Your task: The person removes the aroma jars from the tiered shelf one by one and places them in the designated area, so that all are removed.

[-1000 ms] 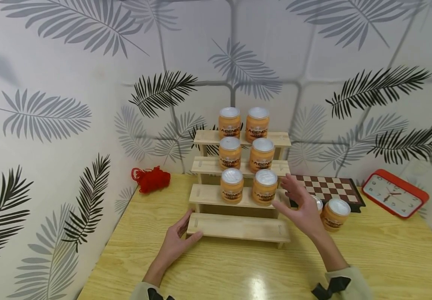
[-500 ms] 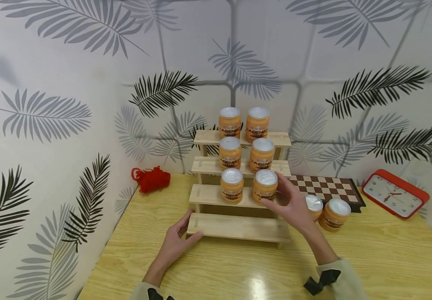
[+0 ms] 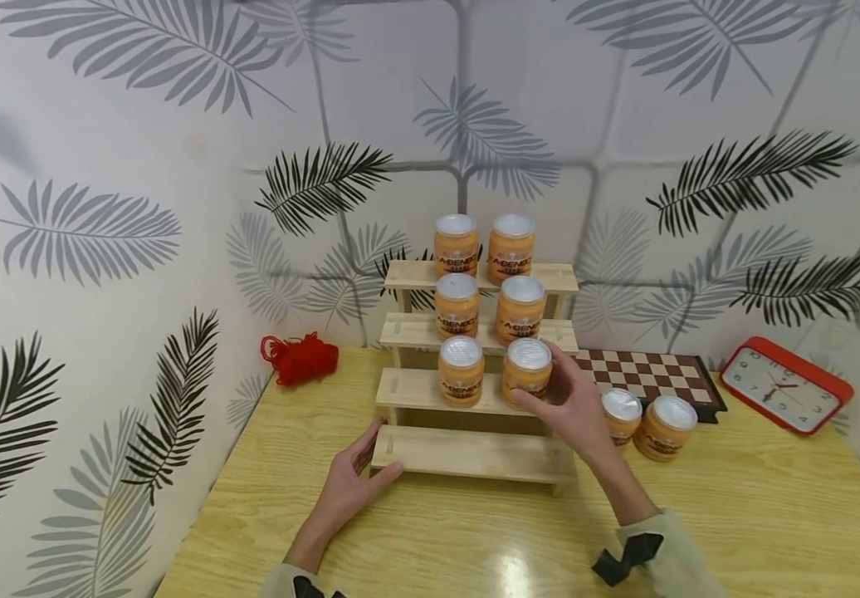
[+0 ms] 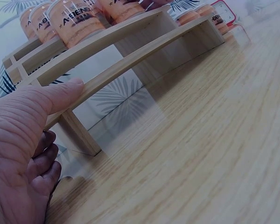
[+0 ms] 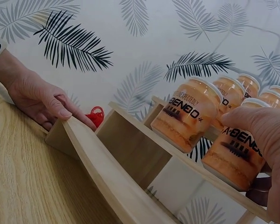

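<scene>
- Table [image 3: 430, 531]: pale wood-grained top beneath everything. Clock positions are read in the head view from the rack's centre, 12 being farthest.
- Left hand [image 3: 351, 486]: between 7 and 8 o'clock, clasping the left end of the lowest tier, thumb along its front edge and fingers curled beneath.
- Rack [image 3: 467, 453]: light wood, four stepped tiers rising towards 12 o'clock.
- Loose jars [image 3: 665, 432]: two, orange with silvery lids, upright on the table between 3 and 4 o'clock, one just beside the other.
- Right hand [image 3: 575, 411]: between 3 and 4 o'clock, clasped round the held jar, thumb on the near side and fingers behind.
- Held jar [image 3: 523, 378]: upright on the second tier from the bottom, towards 3 o'clock.
- Neighbour jar [image 3: 461, 374]: same tier, towards 9 o'clock, apart from the held one.
- Clock [image 3: 784, 386]: red frame, white dial, well out at 3 o'clock.
- Chessboard [image 3: 647, 378]: at 3 o'clock, behind the loose jars.
- Yarn [image 3: 301, 359]: red bundle at 9 o'clock.
- Third-tier jars [image 3: 456, 307]: a pair, upright.
- Top-tier jars [image 3: 456, 247]: another upright pair, at 12 o'clock.
- Wall [image 3: 191, 158]: leaf-patterned, behind all.
</scene>
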`<move>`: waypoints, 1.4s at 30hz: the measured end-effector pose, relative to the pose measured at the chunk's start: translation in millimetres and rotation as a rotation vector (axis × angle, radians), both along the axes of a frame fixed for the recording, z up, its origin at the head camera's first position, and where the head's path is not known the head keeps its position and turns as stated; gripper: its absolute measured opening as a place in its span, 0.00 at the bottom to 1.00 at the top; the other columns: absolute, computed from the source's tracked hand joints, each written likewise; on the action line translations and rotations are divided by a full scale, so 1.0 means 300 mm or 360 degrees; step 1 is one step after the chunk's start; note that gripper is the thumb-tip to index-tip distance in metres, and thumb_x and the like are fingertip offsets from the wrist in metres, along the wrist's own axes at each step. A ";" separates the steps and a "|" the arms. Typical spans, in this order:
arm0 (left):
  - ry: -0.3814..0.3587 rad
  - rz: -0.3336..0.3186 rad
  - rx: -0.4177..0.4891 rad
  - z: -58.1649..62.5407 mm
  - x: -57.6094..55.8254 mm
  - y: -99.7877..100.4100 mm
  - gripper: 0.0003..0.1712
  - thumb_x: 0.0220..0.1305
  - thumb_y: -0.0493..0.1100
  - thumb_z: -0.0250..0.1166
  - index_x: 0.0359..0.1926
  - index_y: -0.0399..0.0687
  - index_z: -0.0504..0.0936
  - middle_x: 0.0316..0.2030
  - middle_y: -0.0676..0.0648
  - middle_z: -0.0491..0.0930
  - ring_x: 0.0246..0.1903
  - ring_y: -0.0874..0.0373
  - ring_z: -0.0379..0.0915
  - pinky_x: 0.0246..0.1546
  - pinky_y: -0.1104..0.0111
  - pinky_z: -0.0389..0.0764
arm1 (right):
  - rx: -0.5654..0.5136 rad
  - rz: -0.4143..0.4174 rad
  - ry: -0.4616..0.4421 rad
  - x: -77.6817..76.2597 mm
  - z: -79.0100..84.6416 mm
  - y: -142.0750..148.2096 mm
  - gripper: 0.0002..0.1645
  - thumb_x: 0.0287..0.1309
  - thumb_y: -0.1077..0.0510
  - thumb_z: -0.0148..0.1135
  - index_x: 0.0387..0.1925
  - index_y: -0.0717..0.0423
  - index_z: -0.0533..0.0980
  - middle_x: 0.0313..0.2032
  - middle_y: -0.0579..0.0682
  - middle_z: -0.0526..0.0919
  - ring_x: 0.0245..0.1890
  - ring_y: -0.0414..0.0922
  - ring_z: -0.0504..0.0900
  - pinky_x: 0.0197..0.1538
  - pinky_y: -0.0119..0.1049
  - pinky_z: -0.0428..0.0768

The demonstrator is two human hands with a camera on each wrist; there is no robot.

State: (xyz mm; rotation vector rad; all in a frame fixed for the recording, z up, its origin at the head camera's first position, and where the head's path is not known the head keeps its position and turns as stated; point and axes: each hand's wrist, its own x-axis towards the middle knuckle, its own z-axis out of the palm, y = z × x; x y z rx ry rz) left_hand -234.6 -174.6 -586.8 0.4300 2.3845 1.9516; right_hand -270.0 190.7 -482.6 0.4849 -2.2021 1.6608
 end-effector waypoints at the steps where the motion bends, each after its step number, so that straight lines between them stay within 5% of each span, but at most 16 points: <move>1: -0.0002 0.0003 -0.0005 0.001 0.000 0.000 0.49 0.68 0.45 0.73 0.83 0.48 0.57 0.79 0.51 0.60 0.78 0.56 0.55 0.75 0.64 0.60 | -0.0008 -0.0012 0.0003 -0.001 -0.003 -0.003 0.49 0.54 0.62 0.81 0.75 0.45 0.70 0.59 0.54 0.83 0.52 0.40 0.83 0.52 0.27 0.81; 4: -0.0006 0.0007 -0.0004 0.004 0.003 0.000 0.50 0.68 0.45 0.73 0.82 0.46 0.56 0.79 0.49 0.59 0.78 0.55 0.55 0.76 0.60 0.60 | 0.0005 -0.0073 0.0020 0.001 -0.007 -0.014 0.50 0.53 0.61 0.83 0.75 0.46 0.70 0.59 0.53 0.83 0.51 0.39 0.83 0.50 0.27 0.81; 12: -0.0015 0.0003 0.0012 0.007 0.003 0.002 0.50 0.68 0.45 0.73 0.82 0.46 0.56 0.79 0.48 0.59 0.78 0.53 0.55 0.76 0.53 0.59 | 0.0038 -0.0209 0.0019 0.076 0.093 -0.075 0.48 0.52 0.67 0.81 0.73 0.64 0.69 0.58 0.61 0.83 0.50 0.33 0.81 0.50 0.28 0.82; 21: -0.0004 0.0006 0.0011 0.003 0.004 0.001 0.49 0.68 0.44 0.73 0.82 0.45 0.57 0.79 0.47 0.60 0.77 0.53 0.56 0.76 0.55 0.60 | 0.0029 -0.0251 0.0036 0.013 -0.008 -0.050 0.51 0.51 0.63 0.83 0.75 0.53 0.68 0.59 0.57 0.83 0.52 0.35 0.81 0.50 0.21 0.79; 28: -0.0026 0.0000 0.0032 0.005 0.007 0.000 0.50 0.68 0.44 0.74 0.82 0.44 0.56 0.79 0.47 0.59 0.77 0.54 0.56 0.76 0.54 0.59 | 0.0028 -0.0264 0.0056 0.014 -0.024 -0.054 0.49 0.53 0.58 0.83 0.74 0.48 0.69 0.59 0.54 0.83 0.56 0.44 0.82 0.54 0.22 0.78; 42: -0.0009 0.0011 0.0023 -0.004 -0.002 0.004 0.49 0.68 0.44 0.74 0.82 0.44 0.57 0.79 0.46 0.60 0.77 0.54 0.57 0.75 0.54 0.60 | 0.0020 -0.0361 0.0112 0.021 -0.036 -0.060 0.51 0.47 0.60 0.86 0.72 0.48 0.71 0.57 0.54 0.85 0.53 0.43 0.83 0.50 0.21 0.79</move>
